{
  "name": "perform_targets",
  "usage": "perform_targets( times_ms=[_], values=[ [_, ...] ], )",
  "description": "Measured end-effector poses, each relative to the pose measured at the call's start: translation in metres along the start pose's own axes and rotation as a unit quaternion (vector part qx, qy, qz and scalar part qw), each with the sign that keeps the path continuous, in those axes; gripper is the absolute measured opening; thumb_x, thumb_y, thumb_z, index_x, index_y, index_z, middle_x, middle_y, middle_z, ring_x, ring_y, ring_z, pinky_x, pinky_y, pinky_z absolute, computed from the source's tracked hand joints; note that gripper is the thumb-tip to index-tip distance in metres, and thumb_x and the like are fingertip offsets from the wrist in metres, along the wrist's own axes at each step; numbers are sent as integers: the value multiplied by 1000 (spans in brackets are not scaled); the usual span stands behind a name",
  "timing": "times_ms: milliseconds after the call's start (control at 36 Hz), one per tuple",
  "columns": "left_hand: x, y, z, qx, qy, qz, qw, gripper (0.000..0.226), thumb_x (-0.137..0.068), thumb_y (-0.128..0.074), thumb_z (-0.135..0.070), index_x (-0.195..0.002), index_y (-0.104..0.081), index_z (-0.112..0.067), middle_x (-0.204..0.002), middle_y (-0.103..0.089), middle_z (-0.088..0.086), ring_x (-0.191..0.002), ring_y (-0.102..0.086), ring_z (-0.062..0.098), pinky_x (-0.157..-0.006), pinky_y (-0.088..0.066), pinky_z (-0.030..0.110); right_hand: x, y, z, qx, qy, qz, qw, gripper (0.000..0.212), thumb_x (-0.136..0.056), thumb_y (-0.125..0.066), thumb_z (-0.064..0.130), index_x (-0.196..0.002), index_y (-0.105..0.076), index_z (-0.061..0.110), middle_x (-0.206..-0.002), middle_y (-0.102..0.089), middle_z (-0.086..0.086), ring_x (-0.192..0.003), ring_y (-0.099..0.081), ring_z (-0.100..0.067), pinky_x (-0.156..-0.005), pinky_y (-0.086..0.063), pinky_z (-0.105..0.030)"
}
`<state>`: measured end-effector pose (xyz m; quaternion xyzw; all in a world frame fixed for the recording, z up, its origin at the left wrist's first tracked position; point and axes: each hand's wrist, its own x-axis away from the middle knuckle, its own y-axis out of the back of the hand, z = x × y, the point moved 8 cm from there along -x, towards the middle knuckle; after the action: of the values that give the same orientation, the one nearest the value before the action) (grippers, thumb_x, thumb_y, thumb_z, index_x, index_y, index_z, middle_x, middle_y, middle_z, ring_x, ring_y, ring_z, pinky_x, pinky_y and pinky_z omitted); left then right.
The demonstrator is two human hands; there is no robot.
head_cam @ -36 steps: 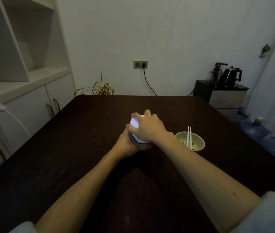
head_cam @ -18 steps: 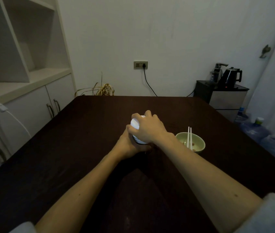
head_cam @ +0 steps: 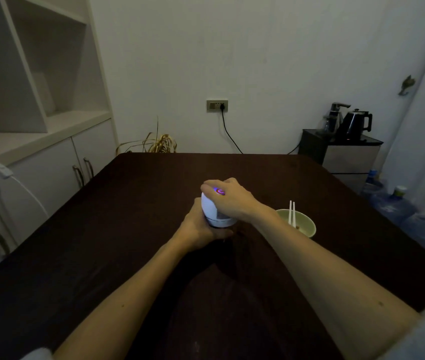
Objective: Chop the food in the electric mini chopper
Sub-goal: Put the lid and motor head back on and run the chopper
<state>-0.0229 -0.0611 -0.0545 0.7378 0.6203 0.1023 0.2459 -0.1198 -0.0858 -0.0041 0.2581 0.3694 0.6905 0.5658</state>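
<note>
Head view: pulsing the mini chopper at frame centre.
My right hand wraps its top; my left hand grips the base directly below, axis upright.

White mini chopper is standing upright on dark desk. Left hand is gripping its lower body; right hand is curling over the top, where a purple light is glowing between the fingers. Green bowl is sitting just right of the right wrist, white chopsticks resting in it.
</note>
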Motion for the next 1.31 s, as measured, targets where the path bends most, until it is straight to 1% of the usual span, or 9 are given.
perform_targets(
  times_ms=[83, 167, 333, 611, 778, 861, 1028, 1111, 1306],
  values=[
    [2, 2, 1, 3, -9, -3, 1000, 100, -49, -91, -42, -126, -27, -35, -117, -52, -10, -102, -57, 10, -75, -48, 21, 2, 2, -1, -74, -14, 26, 997, 48, -103, -25, 51, -141, -51, 37, -153, -33, -11, -129, -42, -33, -101, -36, -43],
    [3, 2, 3, 10, -3, -3, 1000, 100, -48, -91, -42, -123, -26, -38, -115, -51, -12, -100, -57, 7, -69, -47, 17, 3, 7, -1, -101, -29, 32, 994, 48, -105, -24, 47, -145, -49, 37, -156, -31, -11, -139, -36, -34, -111, -31, -46],
    [3, 2, 1, 12, -2, -3, 1000, 97, -49, -90, -42, -121, -25, -38, -113, -50, -15, -97, -54, 1, -67, -43, 12, 3, 7, -3, -152, -45, 52, 986, 46, -103, -31, 50, -145, -48, 38, -156, -34, -8, -137, -38, -30, -94, -32, -38],
    [5, 2, -3, 4, -18, 9, 1000, 96, -58, -89, -35, -125, -22, -37, -114, -50, -14, -97, -55, 0, -63, -45, 8, 8, 6, -1, -157, -24, 59, 986, 70, -95, -33, 71, -150, -42, 28, -156, -42, -3, -140, -39, -25, -95, -31, -36],
    [4, 2, 2, 25, 6, 5, 1000, 96, -55, -91, -33, -123, -24, -38, -115, -50, -14, -98, -54, 3, -63, -43, 11, 7, 11, -8, -199, -38, 43, 978, 40, -106, -29, 33, -135, -56, 35, -143, -44, -1, -117, -43, -18, -80, -38, -28],
    [3, 2, 5, 36, 9, 2, 999, 98, -51, -92, -35, -124, -26, -38, -117, -52, -11, -104, -56, 8, -70, -45, 15, 9, 9, -16, -250, -53, 28, 966, 36, -104, -35, 34, -130, -60, 37, -138, -50, 1, -121, -50, -22, -94, -45, -35],
    [4, 0, 6, 44, 3, 2, 999, 101, -45, -91, -43, -124, -27, -40, -117, -54, -11, -103, -58, 8, -76, -49, 19, 11, 4, -21, -277, -41, 28, 960, 35, -104, -34, 36, -123, -62, 42, -131, -56, 4, -108, -56, -10, -75, -45, -27],
    [3, 0, 6, 43, 3, 9, 999, 101, -47, -91, -42, -125, -26, -40, -119, -53, -11, -104, -57, 8, -76, -48, 18, 9, 4, -22, -274, -40, 26, 961, 35, -103, -36, 33, -125, -61, 42, -132, -56, 3, -110, -56, -14, -68, -44, -26],
    [3, 1, 4, 34, 7, 3, 999, 100, -47, -90, -44, -123, -26, -40, -115, -53, -14, -99, -57, 4, -67, -45, 13, 6, 2, -24, -283, -46, 25, 958, 35, -104, -39, 33, -132, -60, 40, -139, -53, 0, -122, -51, -22, -72, -44, -29]
  ],
)
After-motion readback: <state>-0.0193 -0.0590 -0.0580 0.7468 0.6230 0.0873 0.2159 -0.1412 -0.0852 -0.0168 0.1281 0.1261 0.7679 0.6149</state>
